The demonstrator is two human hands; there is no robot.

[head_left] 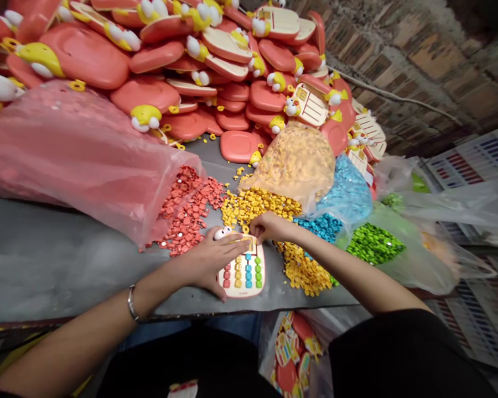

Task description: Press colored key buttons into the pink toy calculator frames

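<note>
Two hands on one calculator (pixel 241 275), white face, coloured keys, lying flat on the grey table (pixel 45 249) near its front edge. Left hand (pixel 205 260) spread over the calculator's upper left, fingers across the top, pressing it down; bracelet (pixel 131 304) on that wrist. Right hand (pixel 271 228) pinching the top edge, fingertips (pixel 255 225) just beside the left fingers. Loose red keys (pixel 186 213) spill left of the calculator from a pink bag (pixel 78 149). Loose yellow keys (pixel 302 265) lie right of and behind it, under a clear bag (pixel 292 166). Blue keys (pixel 317 228) and green keys (pixel 373 243) farther right, also bagged. Heap of coral casings (pixel 149 55) behind, against a brick wall (pixel 398 55).
</note>
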